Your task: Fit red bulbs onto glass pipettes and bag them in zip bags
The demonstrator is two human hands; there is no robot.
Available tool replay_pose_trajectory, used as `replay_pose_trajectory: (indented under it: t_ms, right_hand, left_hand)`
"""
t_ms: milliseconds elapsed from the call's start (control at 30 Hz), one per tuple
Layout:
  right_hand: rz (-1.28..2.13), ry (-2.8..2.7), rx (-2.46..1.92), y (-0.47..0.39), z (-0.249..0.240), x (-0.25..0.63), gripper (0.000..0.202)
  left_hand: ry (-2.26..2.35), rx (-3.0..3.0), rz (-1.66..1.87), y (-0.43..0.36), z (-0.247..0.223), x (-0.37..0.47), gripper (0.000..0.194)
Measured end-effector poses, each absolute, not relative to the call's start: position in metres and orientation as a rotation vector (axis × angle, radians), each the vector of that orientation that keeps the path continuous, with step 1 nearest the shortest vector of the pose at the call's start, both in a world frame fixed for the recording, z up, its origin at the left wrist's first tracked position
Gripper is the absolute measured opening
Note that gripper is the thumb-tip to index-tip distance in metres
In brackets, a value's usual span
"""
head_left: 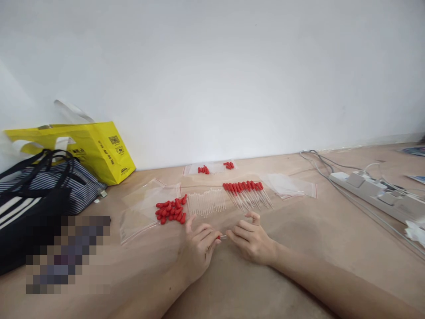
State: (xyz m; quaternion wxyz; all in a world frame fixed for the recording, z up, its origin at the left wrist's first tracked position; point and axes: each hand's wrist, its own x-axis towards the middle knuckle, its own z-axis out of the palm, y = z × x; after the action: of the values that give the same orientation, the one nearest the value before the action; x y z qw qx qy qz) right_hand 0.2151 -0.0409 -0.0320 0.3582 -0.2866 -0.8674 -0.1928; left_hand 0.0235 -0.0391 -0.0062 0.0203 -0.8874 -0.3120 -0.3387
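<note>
My left hand (199,243) is closed around a red rubber bulb (218,238), of which only a small bit shows between the fingers. Between the two hands a short piece of clear glass tube (223,237) is visible, its near end at the bulb. The fingertips of my right hand (249,239) pinch the other end of this tube. Just beyond my left hand lies a heap of loose red bulbs (171,210). A row of bare clear tubes (206,202) lies beside the heap. Farther right, several droppers with red bulbs (247,193) lie side by side.
Clear zip bags (142,206) lie at the left, another zip bag (292,185) at the right. More small red bulbs (203,169) rest near the wall. A yellow bag (113,153) and a black bag (36,212) stand left; a power strip (375,195) with cables lies right.
</note>
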Motion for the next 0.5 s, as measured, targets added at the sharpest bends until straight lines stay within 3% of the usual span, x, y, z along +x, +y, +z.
replay_pose_trajectory:
  t_ms: [500]
  right_hand:
    - [-0.110,-2.157,-1.020,-0.038,-0.027,0.205,0.017]
  left_hand:
    - [-1.032,-2.705,-1.013,-0.027,-0.005,0.016,0.017]
